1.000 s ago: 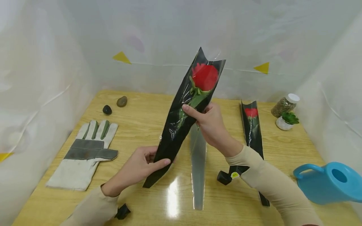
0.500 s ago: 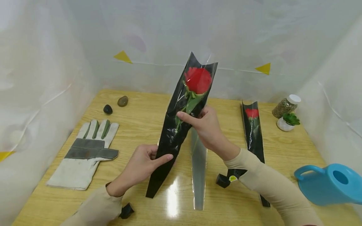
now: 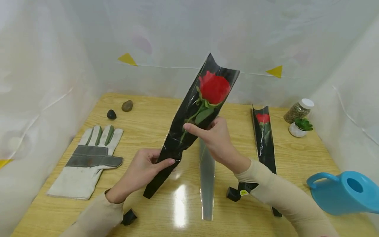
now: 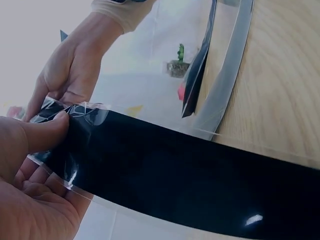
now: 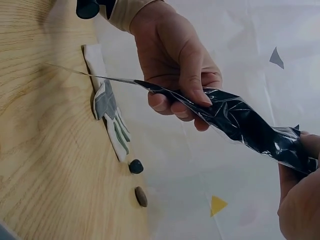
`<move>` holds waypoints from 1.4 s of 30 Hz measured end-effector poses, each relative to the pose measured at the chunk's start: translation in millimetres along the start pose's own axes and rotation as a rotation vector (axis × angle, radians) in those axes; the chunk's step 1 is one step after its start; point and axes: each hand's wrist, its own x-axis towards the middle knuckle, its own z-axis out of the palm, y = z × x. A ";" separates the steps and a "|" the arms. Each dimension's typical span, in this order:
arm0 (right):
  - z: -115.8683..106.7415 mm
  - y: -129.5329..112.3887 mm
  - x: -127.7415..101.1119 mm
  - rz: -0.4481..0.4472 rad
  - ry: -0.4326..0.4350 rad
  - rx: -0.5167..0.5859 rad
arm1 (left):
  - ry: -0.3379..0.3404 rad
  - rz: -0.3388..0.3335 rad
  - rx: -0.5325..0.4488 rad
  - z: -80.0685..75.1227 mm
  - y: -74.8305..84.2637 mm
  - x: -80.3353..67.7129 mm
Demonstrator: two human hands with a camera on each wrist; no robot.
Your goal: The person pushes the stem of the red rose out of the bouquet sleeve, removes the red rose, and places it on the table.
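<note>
Both hands (image 3: 142, 171) grip rose sleeve (image 3: 189, 121) midair.

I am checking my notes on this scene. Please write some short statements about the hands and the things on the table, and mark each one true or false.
1. Both hands hold the wrapped rose. True: the left hand pinches the low end of the sleeve, and the right hand holds it mid-stem.
2. The work glove is on the left hand. False: it lies flat on the table.
3. A second wrapped rose lies on the table. True.
4. The watering can is red. False: it is blue.
5. Two stones sit near the far left of the table. True.
</note>
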 end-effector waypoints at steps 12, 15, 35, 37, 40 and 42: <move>1.1 17.6 -6.0 0.087 0.018 0.047 | -0.009 0.022 0.010 -2.9 0.9 5.8; 1.1 22.4 -8.5 0.113 0.023 0.059 | -0.012 0.035 0.021 -2.6 -0.4 8.7; -8.8 30.7 -8.3 0.227 0.012 0.134 | -0.088 -0.034 0.070 -8.0 -8.9 5.3; -11.0 29.4 -6.8 0.226 0.009 0.152 | -0.093 -0.040 0.085 -9.0 -10.5 4.2; -15.6 25.1 -3.6 0.203 0.016 0.194 | -0.096 -0.050 0.116 -9.8 -12.7 3.8; -18.6 21.6 -1.7 0.198 0.020 0.223 | -0.102 -0.061 0.123 -10.5 -13.8 3.7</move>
